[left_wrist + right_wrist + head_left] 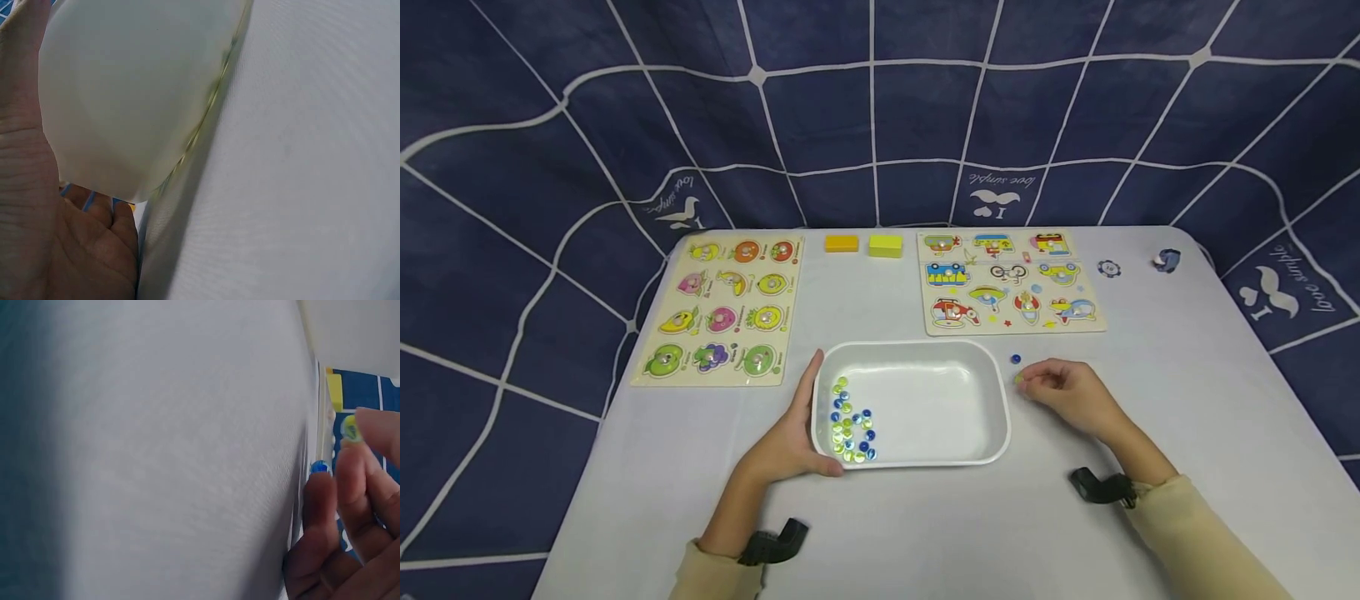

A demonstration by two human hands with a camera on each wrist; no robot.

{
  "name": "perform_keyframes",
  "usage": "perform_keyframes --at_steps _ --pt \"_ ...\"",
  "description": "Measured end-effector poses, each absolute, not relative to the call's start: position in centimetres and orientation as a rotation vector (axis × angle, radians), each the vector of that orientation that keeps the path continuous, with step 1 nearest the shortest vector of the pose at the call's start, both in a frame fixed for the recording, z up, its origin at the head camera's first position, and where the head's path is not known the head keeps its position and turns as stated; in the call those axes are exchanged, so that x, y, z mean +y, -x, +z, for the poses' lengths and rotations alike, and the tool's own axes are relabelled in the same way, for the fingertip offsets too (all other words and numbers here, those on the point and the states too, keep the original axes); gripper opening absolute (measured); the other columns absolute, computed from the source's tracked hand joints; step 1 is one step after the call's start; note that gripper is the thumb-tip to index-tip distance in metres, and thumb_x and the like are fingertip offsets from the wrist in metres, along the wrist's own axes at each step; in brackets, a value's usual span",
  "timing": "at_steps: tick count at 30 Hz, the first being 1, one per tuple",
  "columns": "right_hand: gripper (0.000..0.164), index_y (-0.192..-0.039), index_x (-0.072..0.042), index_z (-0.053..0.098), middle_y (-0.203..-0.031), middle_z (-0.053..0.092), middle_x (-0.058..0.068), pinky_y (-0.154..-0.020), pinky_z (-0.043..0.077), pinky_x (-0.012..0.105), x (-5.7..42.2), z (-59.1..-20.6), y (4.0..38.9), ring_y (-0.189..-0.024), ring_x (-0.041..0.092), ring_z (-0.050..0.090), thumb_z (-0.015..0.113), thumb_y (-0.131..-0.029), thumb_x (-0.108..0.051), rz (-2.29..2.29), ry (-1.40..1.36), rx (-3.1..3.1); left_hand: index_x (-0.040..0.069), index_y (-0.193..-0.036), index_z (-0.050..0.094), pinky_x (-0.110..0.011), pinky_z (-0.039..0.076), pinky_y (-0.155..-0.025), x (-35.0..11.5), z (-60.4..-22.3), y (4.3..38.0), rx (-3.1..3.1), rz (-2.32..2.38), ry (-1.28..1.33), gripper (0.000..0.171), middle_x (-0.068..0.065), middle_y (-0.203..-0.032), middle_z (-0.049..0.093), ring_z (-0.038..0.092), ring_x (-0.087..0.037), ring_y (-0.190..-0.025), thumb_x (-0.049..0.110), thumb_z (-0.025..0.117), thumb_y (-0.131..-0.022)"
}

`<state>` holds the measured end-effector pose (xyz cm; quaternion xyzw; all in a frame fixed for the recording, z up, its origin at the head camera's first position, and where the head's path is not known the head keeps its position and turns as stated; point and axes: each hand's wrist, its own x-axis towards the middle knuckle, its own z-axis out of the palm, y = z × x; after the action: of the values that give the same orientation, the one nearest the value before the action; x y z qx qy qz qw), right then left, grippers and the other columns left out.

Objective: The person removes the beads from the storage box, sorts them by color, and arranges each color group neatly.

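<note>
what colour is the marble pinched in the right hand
The marble is mostly yellow-green; the right wrist view shows it best.

The table (925, 533) is topped in white, and its far corners are rounded. It is bordered at the back and on both sides by navy cloth (820, 108), which is crossed by white lines (872, 108), some bent into waves. Some crossings are marked by white diamonds (757, 75). Moustache prints (996, 196) with lettering (1002, 179) are seen in three places. Light is spread softly across the table.
</note>
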<state>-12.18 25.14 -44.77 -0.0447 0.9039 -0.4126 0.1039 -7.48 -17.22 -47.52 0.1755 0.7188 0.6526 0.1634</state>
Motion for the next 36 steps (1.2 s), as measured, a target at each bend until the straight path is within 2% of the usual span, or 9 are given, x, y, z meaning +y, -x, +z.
perform_keyframes --at_steps 12,20,25,29,36 --pt "0.017 -0.093 -0.013 0.070 -0.075 0.064 0.001 -0.058 0.047 0.019 25.0 -45.2 12.6 -0.065 0.009 0.056 0.074 -0.082 -0.027 -1.102 0.153 2.759 0.038 -0.149 -0.012 -0.022 0.043 -0.101 -17.3 -47.5 7.4 2.039 1.873 -0.492 0.144 -0.002 -0.159 0.009 0.031 -0.029 -0.138 0.017 0.093 -0.053" --pt "0.021 -0.097 -0.014 0.071 -0.078 0.065 0.000 -0.058 0.047 0.019 25.0 -44.9 12.3 -0.067 0.009 0.056 0.075 -0.081 -0.028 -1.070 0.141 2.802 0.036 -0.150 -0.013 -0.018 0.037 -0.104 -17.4 -47.6 7.4 2.076 1.850 -0.513 0.145 0.000 -0.159 0.008 0.026 -0.027 -0.141 0.023 0.094 -0.052" --pt "0.021 -0.101 -0.017 0.071 -0.084 0.065 -0.004 -0.058 0.048 0.018 24.8 -43.7 11.6 -0.069 0.008 0.057 0.074 -0.082 -0.026 -1.164 0.176 2.888 0.032 -0.150 -0.013 -0.019 0.038 -0.104 -17.3 -47.6 7.5 2.074 1.853 -0.517 0.145 0.002 -0.159 0.008 0.025 -0.027 -0.142 0.025 0.094 -0.053" --pt "0.021 -0.104 -0.016 0.071 -0.086 0.064 -0.005 -0.060 0.047 0.016 23.8 -42.3 10.9 -0.071 0.007 0.056 0.072 -0.084 -0.021 -1.345 0.293 2.927 0.031 -0.150 -0.013 -0.020 0.039 -0.103 -17.3 -47.5 7.5 2.061 1.862 -0.518 0.145 0.004 -0.159 0.008 0.026 -0.028 -0.141 0.024 0.094 -0.053" --pt "0.023 -0.100 -0.018 0.072 -0.084 0.062 -0.009 -0.057 0.043 0.016 19.9 -40.3 10.2 -0.069 0.004 0.051 0.075 -0.079 -0.009 -1.522 0.706 2.881 0.032 -0.150 -0.014 -0.021 0.041 -0.103 -17.2 -47.6 7.5 2.041 1.868 -0.521 0.145 0.003 -0.159 0.004 0.026 -0.028 -0.141 0.025 0.093 -0.053"
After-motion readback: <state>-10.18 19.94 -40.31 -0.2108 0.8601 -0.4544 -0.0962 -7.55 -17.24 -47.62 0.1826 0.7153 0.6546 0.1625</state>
